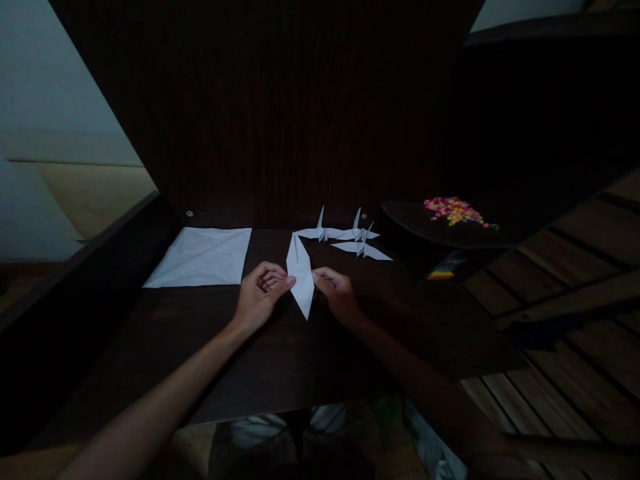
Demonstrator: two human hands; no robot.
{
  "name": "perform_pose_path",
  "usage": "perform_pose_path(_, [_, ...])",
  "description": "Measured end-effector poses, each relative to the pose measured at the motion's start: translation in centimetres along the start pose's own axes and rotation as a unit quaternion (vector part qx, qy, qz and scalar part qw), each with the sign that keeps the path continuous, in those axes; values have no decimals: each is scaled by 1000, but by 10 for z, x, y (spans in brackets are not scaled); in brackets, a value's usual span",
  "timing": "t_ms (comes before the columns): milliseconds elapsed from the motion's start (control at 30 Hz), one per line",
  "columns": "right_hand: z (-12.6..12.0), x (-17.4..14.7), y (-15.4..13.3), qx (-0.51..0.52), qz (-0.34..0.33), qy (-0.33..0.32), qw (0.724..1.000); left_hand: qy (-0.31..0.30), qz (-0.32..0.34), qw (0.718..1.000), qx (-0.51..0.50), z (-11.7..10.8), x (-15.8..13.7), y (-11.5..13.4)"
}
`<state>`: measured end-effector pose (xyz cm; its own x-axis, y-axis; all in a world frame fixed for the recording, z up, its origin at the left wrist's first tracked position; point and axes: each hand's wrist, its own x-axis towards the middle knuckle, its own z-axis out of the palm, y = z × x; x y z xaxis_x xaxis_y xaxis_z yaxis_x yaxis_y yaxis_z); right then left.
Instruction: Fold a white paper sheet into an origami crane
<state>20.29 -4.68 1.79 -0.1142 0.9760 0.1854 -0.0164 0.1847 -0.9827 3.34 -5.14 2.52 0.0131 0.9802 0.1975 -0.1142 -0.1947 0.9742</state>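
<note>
A white piece of folded origami paper (302, 283), long and diamond-shaped with a slit down its upper half, is held up between my hands. My left hand (263, 291) pinches its left edge, thumb on the front and the other fingers curled. At its right edge, my right hand (339, 293) grips with the thumb in front; its other fingers are partly hidden. Just beyond stand finished white paper cranes, one (323, 233) behind the folded paper, another (357, 233) to its right, and a third (363, 249) nearer me.
A creased white paper sheet (200, 258) lies at the left on the dark table (240, 373). Small colourful pieces (455, 211) are heaped on a dark curved shelf (405, 223) at the right. A dark upright panel (300, 113) rises behind, and a low side board borders the left.
</note>
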Motion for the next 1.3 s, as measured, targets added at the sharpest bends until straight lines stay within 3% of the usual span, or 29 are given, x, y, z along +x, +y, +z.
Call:
perform_pose_path(467, [-2,2,3,-21,-10,32,999,-21,9,997,79,-1,-5,5])
perform_pose_path(1300, [-1,2,0,-20,-15,23,999,-15,1,998,69,-2,-4,5])
